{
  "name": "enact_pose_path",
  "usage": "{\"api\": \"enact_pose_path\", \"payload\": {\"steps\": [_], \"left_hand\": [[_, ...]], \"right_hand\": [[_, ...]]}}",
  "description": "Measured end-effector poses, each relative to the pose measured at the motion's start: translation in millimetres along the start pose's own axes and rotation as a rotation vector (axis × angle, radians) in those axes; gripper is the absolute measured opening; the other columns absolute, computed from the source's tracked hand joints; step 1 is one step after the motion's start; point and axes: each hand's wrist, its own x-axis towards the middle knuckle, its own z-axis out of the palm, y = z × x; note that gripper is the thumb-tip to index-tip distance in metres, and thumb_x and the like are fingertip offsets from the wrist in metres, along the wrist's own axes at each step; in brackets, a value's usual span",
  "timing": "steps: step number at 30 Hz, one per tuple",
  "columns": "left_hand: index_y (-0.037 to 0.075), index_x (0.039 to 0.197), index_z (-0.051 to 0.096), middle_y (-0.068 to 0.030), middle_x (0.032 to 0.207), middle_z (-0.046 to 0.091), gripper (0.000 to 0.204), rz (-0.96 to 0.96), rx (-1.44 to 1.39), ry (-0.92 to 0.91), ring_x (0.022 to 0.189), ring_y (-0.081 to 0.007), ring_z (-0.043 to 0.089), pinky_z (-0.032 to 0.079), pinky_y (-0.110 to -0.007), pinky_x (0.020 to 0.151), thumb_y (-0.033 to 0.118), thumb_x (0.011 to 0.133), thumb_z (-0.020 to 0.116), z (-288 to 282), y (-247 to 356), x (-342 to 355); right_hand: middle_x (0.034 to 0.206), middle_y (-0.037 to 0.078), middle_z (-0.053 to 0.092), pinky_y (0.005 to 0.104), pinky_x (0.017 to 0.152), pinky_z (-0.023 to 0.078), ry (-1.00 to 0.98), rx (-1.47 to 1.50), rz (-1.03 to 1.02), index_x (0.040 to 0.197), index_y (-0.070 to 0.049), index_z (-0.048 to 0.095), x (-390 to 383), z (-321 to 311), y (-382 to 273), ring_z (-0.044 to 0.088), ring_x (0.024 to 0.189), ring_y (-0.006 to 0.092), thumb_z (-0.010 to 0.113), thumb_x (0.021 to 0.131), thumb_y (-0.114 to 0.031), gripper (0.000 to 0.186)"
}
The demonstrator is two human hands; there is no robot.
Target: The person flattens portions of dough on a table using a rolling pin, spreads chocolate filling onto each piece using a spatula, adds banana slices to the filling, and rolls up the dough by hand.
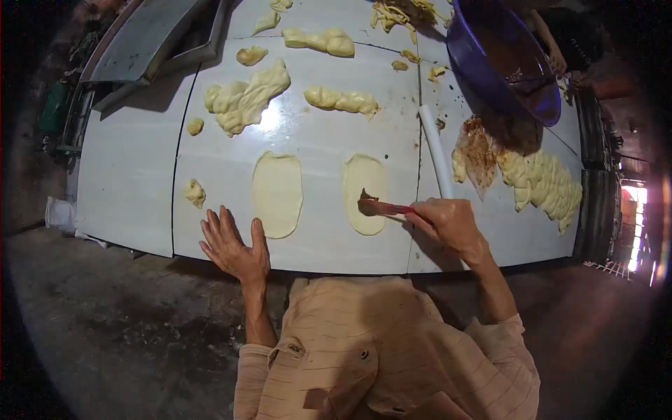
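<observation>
My right hand [448, 224] grips a red spoon [395, 208] by its handle. Its end rests over an oval piece of flattened dough [362, 222], where a small dab of brown paste [367, 195] sits. Beside it to the left lies a larger flattened oval of dough [277, 196], bare on top. My left hand [236, 246] is spread flat with nothing in it, on the table's near edge just left of that larger oval. A white rolling pin [436, 150] lies at a slant beyond my right hand.
A purple basin [483, 63] with brown paste stands far right, another person's hand [556, 59] beside it. Near it lie a smeared plastic sheet [479, 157] and shaped dough pieces [542, 182]. Dough lumps [248, 98] lie farther back; metal trays [143, 42] stand far left.
</observation>
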Motion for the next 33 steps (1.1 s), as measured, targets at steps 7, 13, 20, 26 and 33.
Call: {"api": "enact_pose_path", "payload": {"steps": [7, 13, 20, 26, 33], "left_hand": [[0.014, 0.150, 0.051, -0.0146, 0.160, 0.041, 0.073, 0.018, 0.035, 0.008, 0.152, -0.0359, 0.028, 0.012, -0.062, 0.122, 0.050, 0.090, 0.072, 0, 0, 0], [0.009, 0.148, 0.053, -0.0180, 0.159, 0.042, 0.071, 0.019, 0.046, -0.008, 0.151, -0.0384, 0.030, 0.014, -0.064, 0.121, 0.047, 0.090, 0.071, -6, 4, 0], [0.012, 0.149, 0.051, -0.0162, 0.160, 0.041, 0.074, 0.007, 0.026, 0.002, 0.152, -0.0376, 0.029, 0.013, -0.063, 0.122, 0.050, 0.090, 0.072, 1, 0, 0], [0.008, 0.156, 0.041, -0.0220, 0.166, 0.028, 0.083, 0.004, 0.080, -0.168, 0.155, -0.0425, 0.018, 0.004, -0.066, 0.121, 0.050, 0.091, 0.071, -14, -3, -1], [0.014, 0.163, 0.025, -0.0245, 0.169, 0.011, 0.089, -0.242, 0.195, -0.167, 0.156, -0.0444, 0.006, 0.008, -0.070, 0.119, 0.058, 0.096, 0.063, 0, -16, -30]], "right_hand": [[0.076, 0.008, 0.072, 0.0337, 0.054, 0.051, 0.243, 0.035, 0.005, 0.097, -0.010, 0.078, 3, 12, 9, 0.068, 0.062, 0.0238, 0.077, 0.090, -0.025, 0.016], [0.084, 0.016, 0.071, 0.0430, 0.068, 0.054, 0.097, 0.228, 0.206, 0.101, -0.009, 0.077, -2, -4, -13, 0.068, 0.076, 0.0378, 0.068, 0.095, -0.031, 0.024], [0.070, 0.012, 0.068, 0.0336, 0.058, 0.049, -0.001, 0.239, 0.210, 0.102, -0.003, 0.077, -9, 9, 15, 0.062, 0.058, 0.0182, 0.074, 0.093, -0.030, 0.028], [0.067, -0.003, 0.061, 0.0215, 0.048, 0.039, 0.116, 1.075, 0.646, 0.097, -0.001, 0.075, -2, -35, 56, 0.055, 0.056, 0.0047, 0.074, 0.095, -0.035, 0.035], [0.070, -0.001, 0.063, 0.0260, 0.053, 0.040, 0.604, 0.560, 0.564, 0.102, -0.002, 0.075, 23, -142, 199, 0.054, 0.058, 0.0072, 0.070, 0.097, -0.036, 0.035]]}}
